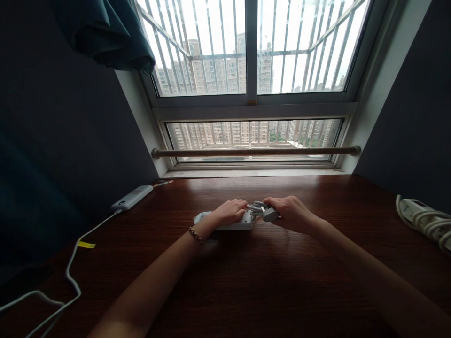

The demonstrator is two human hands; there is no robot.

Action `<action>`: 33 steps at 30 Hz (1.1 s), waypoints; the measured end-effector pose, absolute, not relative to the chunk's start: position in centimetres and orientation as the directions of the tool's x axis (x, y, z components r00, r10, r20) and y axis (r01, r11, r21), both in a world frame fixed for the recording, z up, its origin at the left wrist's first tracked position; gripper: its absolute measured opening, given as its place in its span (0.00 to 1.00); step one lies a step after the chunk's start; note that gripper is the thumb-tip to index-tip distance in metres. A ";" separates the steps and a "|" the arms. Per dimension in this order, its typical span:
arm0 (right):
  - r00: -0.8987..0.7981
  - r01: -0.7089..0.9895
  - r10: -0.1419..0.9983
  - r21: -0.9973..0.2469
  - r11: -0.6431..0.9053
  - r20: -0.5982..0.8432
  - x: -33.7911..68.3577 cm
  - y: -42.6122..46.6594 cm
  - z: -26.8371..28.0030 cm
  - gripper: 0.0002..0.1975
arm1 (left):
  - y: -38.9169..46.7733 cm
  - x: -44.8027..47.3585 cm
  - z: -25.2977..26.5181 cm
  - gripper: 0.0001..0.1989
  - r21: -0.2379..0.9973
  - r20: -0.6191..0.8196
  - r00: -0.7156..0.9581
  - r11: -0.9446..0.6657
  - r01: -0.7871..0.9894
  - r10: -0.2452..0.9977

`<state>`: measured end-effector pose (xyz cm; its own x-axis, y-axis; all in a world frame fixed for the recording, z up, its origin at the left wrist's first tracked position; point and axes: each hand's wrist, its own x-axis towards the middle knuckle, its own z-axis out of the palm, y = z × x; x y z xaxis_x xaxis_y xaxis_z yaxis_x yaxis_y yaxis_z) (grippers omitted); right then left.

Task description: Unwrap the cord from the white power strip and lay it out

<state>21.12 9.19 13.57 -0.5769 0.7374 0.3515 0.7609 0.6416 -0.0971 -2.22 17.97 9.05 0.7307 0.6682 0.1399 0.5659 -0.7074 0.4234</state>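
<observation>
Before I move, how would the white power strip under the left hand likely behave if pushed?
The power strip lies low and flat, so it probably won't roll or tip. Its straight edges suggest hard plastic, so it should stay stiff. The tabletop looks glossy, so the strip may slide easily.

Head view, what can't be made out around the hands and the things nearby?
- Head view: part of the middle strip, covered by the left hand.
- Head view: part of the cord, inside the right hand.
- Head view: the rest of the far-right strip, cut off by the right edge.
- Head view: where the cable leads, cut off by the left and bottom edges.
- Head view: markings on the white box, too small.
</observation>
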 end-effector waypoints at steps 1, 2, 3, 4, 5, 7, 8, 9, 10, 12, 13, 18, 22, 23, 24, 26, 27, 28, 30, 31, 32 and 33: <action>-0.578 0.762 0.738 -0.094 0.641 0.349 21.1 9.2 13.5 0.14 | 17.8 -2.1 9.3 0.15 0.423 0.179 0.718 -0.711 0.562 0.673; -0.580 0.761 0.737 -0.092 0.643 0.347 21.1 9.2 13.5 0.14 | 17.6 -2.0 9.6 0.16 0.428 0.220 0.710 -0.720 0.546 0.669; -0.585 0.758 0.734 -0.091 0.646 0.346 21.1 9.3 13.5 0.14 | 17.2 -1.9 10.1 0.18 0.437 0.261 0.709 -0.735 0.519 0.656; -0.588 0.755 0.731 -0.090 0.650 0.346 21.1 9.3 13.4 0.14 | 16.7 -1.7 10.6 0.20 0.448 0.296 0.716 -0.754 0.481 0.632; -0.591 0.752 0.728 -0.088 0.653 0.347 21.1 9.3 13.4 0.15 | 16.1 -1.4 11.2 0.20 0.464 0.319 0.739 -0.777 0.425 0.594; -0.593 0.750 0.723 -0.084 0.656 0.355 21.1 9.4 13.3 0.16 | 14.8 -0.9 12.0 0.24 0.504 0.326 0.799 -0.808 0.305 0.505; -0.592 0.750 0.720 -0.082 0.657 0.362 21.1 9.4 13.2 0.17 | 14.2 -0.6 12.3 0.28 0.547 0.327 0.821 -0.802 0.240 0.468; -0.592 0.748 0.717 -0.079 0.659 0.368 21.1 9.4 13.2 0.18 | 13.6 -0.3 12.4 0.31 0.568 0.321 0.826 -0.793 0.223 0.462; -0.596 0.744 0.712 -0.079 0.664 0.370 21.1 9.4 13.2 0.18 | 13.2 0.0 12.4 0.32 0.580 0.335 0.809 -0.782 0.227 0.483; -0.606 0.733 0.706 -0.087 0.674 0.367 21.0 9.3 13.2 0.18 | 12.7 0.6 12.2 0.29 0.602 0.349 0.762 -0.754 0.263 0.545; -0.608 0.727 0.703 -0.097 0.680 0.369 21.0 9.3 13.2 0.17 | 12.6 0.7 12.1 0.25 0.613 0.356 0.739 -0.740 0.277 0.572; -0.536 0.685 0.670 -0.198 0.701 0.514 20.8 9.6 12.8 0.15 | 13.2 0.8 12.1 0.18 0.711 0.358 0.681 -0.659 0.245 0.639; -0.235 0.717 0.662 -0.333 0.612 0.712 21.1 10.0 12.2 0.16 | 14.2 0.5 12.1 0.18 0.829 0.342 0.641 -0.541 0.138 0.687; -0.170 0.726 0.657 -0.358 0.588 0.734 21.2 10.0 12.2 0.17 | 14.5 0.5 12.0 0.18 0.857 0.333 0.628 -0.503 0.109 0.703; -0.132 0.730 0.656 -0.374 0.572 0.743 21.3 10.0 12.4 0.18 | 14.8 0.4 11.9 0.18 0.881 0.322 0.616 -0.465 0.082 0.719; -0.155 0.719 0.688 -0.396 0.571 0.709 21.5 9.8 13.1 0.21 | 15.3 0.3 11.7 0.19 0.916 0.302 0.591 -0.400 0.040 0.748; -0.200 0.697 0.720 -0.421 0.581 0.664 21.6 9.7 13.5 0.22 | 15.5 0.2 11.6 0.20 0.927 0.294 0.578 -0.375 0.024 0.762; -0.263 0.658 0.753 -0.458 0.598 0.604 21.6 9.6 14.0 0.21 | 15.7 0.2 11.5 0.20 0.934 0.289 0.565 -0.357 0.009 0.773; -0.421 0.544 0.775 -0.552 0.632 0.472 21.6 9.3 14.8 0.17 | 16.0 0.0 11.4 0.20 0.943 0.291 0.542 -0.332 -0.024 0.788; -0.486 0.487 0.761 -0.591 0.643 0.429 21.5 9.3 15.0 0.16 | 16.1 0.0 11.4 0.20 0.945 0.295 0.535 -0.324 -0.042 0.792; -0.528 0.447 0.743 -0.609 0.655 0.412 21.5 9.3 15.1 0.15 | 16.2 0.0 11.3 0.20 0.946 0.300 0.531 -0.318 -0.059 0.793; -0.547 0.432 0.726 -0.603 0.671 0.416 21.4 9.3 15.1 0.14 | 16.2 0.0 11.3 0.20 0.947 0.304 0.529 -0.313 -0.075 0.793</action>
